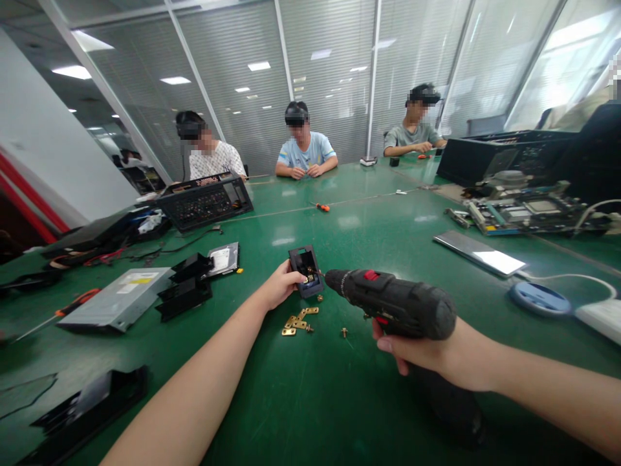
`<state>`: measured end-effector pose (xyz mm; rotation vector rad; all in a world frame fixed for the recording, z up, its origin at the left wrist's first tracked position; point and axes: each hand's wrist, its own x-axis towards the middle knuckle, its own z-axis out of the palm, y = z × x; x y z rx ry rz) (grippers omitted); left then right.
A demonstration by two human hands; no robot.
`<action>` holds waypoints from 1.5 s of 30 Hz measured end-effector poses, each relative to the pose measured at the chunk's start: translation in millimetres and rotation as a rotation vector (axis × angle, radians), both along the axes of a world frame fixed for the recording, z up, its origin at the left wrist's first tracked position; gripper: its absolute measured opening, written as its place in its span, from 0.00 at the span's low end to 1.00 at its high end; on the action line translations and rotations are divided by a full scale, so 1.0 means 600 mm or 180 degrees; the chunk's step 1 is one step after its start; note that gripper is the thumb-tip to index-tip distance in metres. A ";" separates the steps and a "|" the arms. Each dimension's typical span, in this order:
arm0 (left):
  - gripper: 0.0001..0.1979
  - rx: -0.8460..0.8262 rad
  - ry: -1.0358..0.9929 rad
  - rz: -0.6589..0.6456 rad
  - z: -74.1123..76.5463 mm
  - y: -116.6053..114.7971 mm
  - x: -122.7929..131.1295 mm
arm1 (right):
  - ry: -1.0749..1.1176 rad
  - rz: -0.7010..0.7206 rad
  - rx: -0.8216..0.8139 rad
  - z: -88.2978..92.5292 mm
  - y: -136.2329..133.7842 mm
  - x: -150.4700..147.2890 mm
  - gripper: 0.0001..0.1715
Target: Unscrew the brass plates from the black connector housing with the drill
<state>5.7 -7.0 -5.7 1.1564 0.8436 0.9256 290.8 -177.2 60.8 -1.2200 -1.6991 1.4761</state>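
My left hand [283, 286] grips a small dark box-shaped housing [306, 259] by its left side, thumb over its front edge. Something brass-coloured shows inside the housing near my thumb. My right hand [427, 353] is wrapped round the handle of a black cordless drill [388, 298] with red switches. The drill points left, its tip at the right side of the housing; whether they touch I cannot tell. Below the housing lie several brass plates [295, 321] with holes. A screw [344, 332] rests on the table under the drill.
Left on the green table [272, 401] are a silver metal box [119, 298], black brackets [184, 294], a hard drive [224, 257] and a screwdriver [77, 303]. To the right lie a phone [478, 252], a blue disc [539, 298] and circuit boards [528, 210]. Several people sit around.
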 end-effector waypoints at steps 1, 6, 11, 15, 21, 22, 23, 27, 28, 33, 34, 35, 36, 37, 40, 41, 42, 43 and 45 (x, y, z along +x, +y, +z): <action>0.27 0.0010 0.0007 -0.0002 0.000 0.000 0.000 | -0.0021 0.0012 0.0020 0.002 0.000 0.000 0.12; 0.27 0.0027 0.0038 0.0002 -0.001 0.000 0.002 | -0.0094 0.0069 0.0056 0.011 -0.002 -0.001 0.12; 0.28 0.0026 0.0055 -0.0004 0.003 -0.002 0.003 | -0.0021 -0.0005 -0.0082 0.008 -0.005 -0.001 0.13; 0.28 0.0031 0.0098 0.0005 0.005 -0.003 0.003 | 0.0139 -0.0068 -0.0096 0.007 -0.003 -0.004 0.13; 0.30 0.0044 0.0084 -0.0036 0.003 -0.003 0.002 | 0.0094 -0.0034 -0.0031 0.008 -0.003 -0.003 0.14; 0.30 0.0049 0.0087 -0.0028 0.003 -0.003 0.002 | 0.0103 -0.0037 -0.0021 0.007 -0.004 -0.002 0.15; 0.30 0.0053 0.0091 -0.0021 0.002 -0.002 0.002 | 0.0125 -0.0049 -0.0009 0.005 -0.005 -0.001 0.17; 0.31 0.0060 0.0101 -0.0018 0.002 -0.001 0.002 | 0.0153 -0.0078 0.0008 0.000 -0.007 0.003 0.24; 0.31 0.0057 0.0106 -0.0016 0.002 -0.001 0.002 | 0.0139 -0.0080 0.0015 0.000 -0.007 0.003 0.23; 0.33 0.0067 0.0086 -0.0078 0.002 -0.001 0.001 | -0.0012 -0.0021 0.0111 0.005 -0.005 -0.001 0.12; 0.33 0.0075 0.0086 -0.0090 0.002 -0.001 0.001 | -0.0018 -0.0035 0.0121 0.005 -0.005 -0.001 0.12; 0.32 0.0084 0.0091 -0.0096 0.001 -0.001 0.000 | -0.0016 -0.0049 0.0113 0.004 -0.005 -0.001 0.12; 0.32 0.0097 0.0101 -0.0099 0.001 -0.001 0.000 | -0.0009 -0.0053 0.0086 0.003 -0.005 -0.001 0.12; 0.32 0.0111 0.0108 -0.0106 0.001 -0.001 0.000 | -0.0006 -0.0050 0.0050 0.002 -0.005 0.000 0.12; 0.31 0.0163 0.0091 -0.0165 0.001 -0.001 0.000 | 0.0056 -0.0068 -0.0046 -0.002 -0.005 0.001 0.14; 0.31 0.0183 0.0086 -0.0193 0.001 0.000 0.000 | 0.0090 -0.0088 -0.0065 -0.002 -0.005 0.002 0.15; 0.30 0.0200 0.0084 -0.0211 0.001 0.000 0.000 | 0.0115 -0.0110 -0.0074 -0.002 -0.005 0.002 0.17; 0.30 0.0213 0.0085 -0.0203 0.001 0.000 0.000 | 0.0119 -0.0110 -0.0079 -0.002 -0.005 0.001 0.18; 0.30 0.0204 0.0090 -0.0140 0.000 0.000 0.000 | 0.0077 -0.0076 -0.0062 0.001 -0.005 0.000 0.17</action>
